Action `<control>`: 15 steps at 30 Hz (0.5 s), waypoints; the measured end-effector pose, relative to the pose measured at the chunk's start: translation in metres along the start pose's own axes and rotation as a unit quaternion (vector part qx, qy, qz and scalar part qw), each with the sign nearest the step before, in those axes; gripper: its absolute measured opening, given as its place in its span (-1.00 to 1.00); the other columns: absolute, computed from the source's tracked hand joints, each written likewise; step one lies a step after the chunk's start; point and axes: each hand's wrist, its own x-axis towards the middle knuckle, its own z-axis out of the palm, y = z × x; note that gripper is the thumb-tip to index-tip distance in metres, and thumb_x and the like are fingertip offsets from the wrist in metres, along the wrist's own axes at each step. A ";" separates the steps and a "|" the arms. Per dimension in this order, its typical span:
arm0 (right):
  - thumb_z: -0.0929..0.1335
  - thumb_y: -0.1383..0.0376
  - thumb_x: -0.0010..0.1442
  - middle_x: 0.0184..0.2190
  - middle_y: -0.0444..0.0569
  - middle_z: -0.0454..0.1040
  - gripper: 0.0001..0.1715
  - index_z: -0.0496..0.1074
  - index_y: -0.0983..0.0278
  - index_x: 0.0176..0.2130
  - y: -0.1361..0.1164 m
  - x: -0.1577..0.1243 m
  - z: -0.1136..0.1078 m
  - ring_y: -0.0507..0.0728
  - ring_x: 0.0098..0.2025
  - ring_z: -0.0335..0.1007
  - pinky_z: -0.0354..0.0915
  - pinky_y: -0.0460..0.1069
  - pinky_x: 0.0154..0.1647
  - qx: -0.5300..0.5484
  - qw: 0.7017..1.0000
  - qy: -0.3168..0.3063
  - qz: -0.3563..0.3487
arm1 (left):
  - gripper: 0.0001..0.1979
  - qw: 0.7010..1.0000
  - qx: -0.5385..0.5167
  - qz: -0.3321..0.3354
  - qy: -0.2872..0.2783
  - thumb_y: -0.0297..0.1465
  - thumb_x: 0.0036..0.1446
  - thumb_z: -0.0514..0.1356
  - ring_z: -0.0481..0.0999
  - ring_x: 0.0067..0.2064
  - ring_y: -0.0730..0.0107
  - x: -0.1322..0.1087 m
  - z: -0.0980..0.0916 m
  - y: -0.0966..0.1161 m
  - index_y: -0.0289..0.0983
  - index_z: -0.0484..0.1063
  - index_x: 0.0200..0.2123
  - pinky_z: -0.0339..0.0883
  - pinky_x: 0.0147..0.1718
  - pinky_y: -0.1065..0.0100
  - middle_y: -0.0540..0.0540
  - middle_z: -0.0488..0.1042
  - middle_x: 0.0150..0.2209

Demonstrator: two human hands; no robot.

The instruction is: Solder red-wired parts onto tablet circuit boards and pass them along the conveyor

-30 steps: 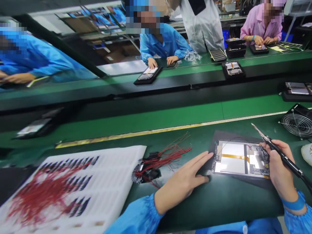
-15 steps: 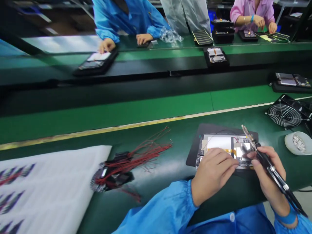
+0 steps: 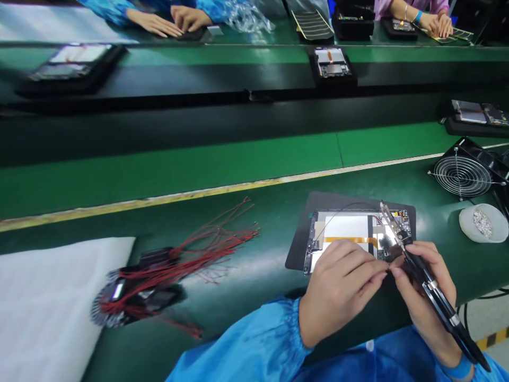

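From here I see the right hand (image 3: 420,313) clamped on the iron (image 3: 431,289); the left hand (image 3: 341,285), nearer the tablet (image 3: 348,225), has fingertips together, contents unclear. The tablet lies just beyond both, long axis left-to-right.

The tablet (image 3: 345,225) is silver and white with an orange band, its board (image 3: 298,252) dark grey, the table (image 3: 397,183) green, the tool (image 3: 432,289) black with silver bands. From the tablet: red wires (image 3: 214,252) at nine o'clock; silver concentric rings on a black fan (image 3: 461,175) at two; yellow-and-black striped floor tape (image 3: 493,339) at four.
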 end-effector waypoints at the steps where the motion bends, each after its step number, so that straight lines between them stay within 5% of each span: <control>1: 0.44 0.38 0.37 -0.06 -0.06 0.38 -0.68 0.45 0.11 0.08 -0.002 0.000 0.000 0.10 -0.25 0.49 0.46 0.01 -0.13 0.003 1.000 -0.002 0.004 | -0.93 1.000 -0.003 0.003 -0.001 -0.46 0.40 0.24 0.48 -0.29 0.33 0.000 0.000 0.000 -0.21 0.53 -0.17 0.34 -0.23 0.23 0.00 0.60 -0.31; 8: 0.44 0.14 0.41 -0.11 0.04 0.49 -0.70 0.50 0.17 0.07 -0.003 -0.011 -0.034 0.29 0.00 0.44 0.41 0.13 -0.02 -0.030 0.999 0.006 -0.008 | -0.88 0.999 -0.012 -0.046 -0.005 -0.50 0.34 0.24 0.44 -0.28 0.30 -0.001 -0.002 -0.001 -0.21 0.52 -0.28 0.29 -0.19 0.21 0.01 0.56 -0.38; 15: 0.43 -0.01 0.34 -0.23 0.10 0.55 -0.57 0.54 0.25 -0.01 0.017 -0.045 -0.098 0.34 -0.26 0.54 0.48 0.19 -0.19 -0.004 1.000 -0.020 0.012 | -0.83 0.991 0.010 -0.126 -0.052 -0.56 0.25 0.20 0.36 -0.22 0.23 0.003 -0.003 0.000 -0.24 0.47 -0.39 0.17 -0.10 0.16 0.01 0.49 -0.40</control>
